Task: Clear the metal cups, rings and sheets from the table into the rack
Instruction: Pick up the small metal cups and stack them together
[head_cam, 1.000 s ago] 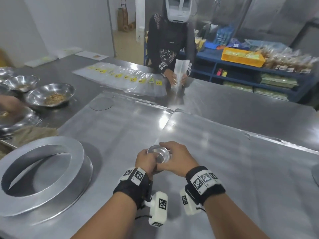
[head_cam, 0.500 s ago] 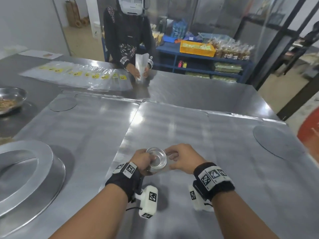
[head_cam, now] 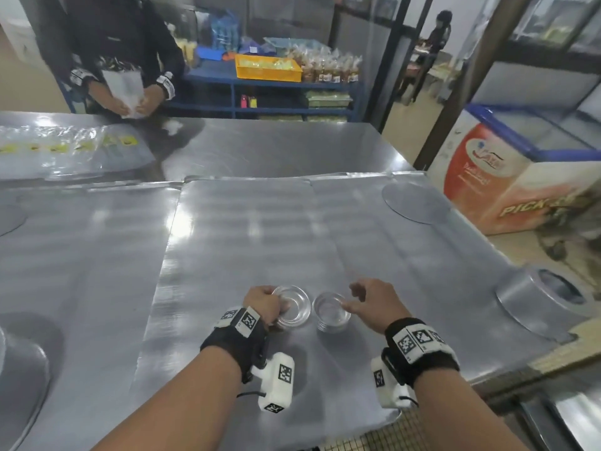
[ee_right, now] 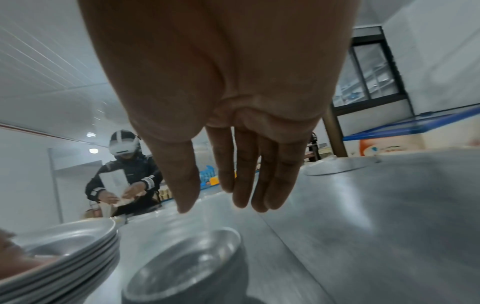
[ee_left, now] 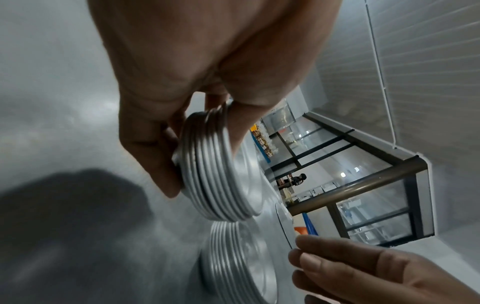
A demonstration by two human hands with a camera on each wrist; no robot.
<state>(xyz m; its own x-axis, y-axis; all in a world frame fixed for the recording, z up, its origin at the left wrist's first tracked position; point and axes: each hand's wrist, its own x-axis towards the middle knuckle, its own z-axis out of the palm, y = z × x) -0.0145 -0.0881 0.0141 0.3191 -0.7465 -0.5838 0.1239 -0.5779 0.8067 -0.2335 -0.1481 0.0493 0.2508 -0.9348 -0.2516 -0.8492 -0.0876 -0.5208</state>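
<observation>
Shiny metal everywhere, so here's the bit that matters: we've got 2 nested stacks of little cups sitting side by side. Our left hand (head_cam: pixel 265 305) has its fingers curled round the left stack of cups (head_cam: pixel 291 306), pinching it by the ribbed sides, and the left wrist view shows it tipped up off the metal sheet (head_cam: pixel 247 242). Our right hand (head_cam: pixel 374 304) hangs above the right stack of cups (head_cam: pixel 331 312) with its fingers loose and straight, holding nothing, though the fingertips may just brush the rim.

That right stack stands upright on the sheet, directly under and slightly towards the thumb side of our right palm, mouth facing up. So the right hand is clearly the nearer one, and we reckon the next move is a straight drop down onto it, gripping the stack's sides.

No rack in sight from here, so we can't tell which way the carry goes.
</observation>
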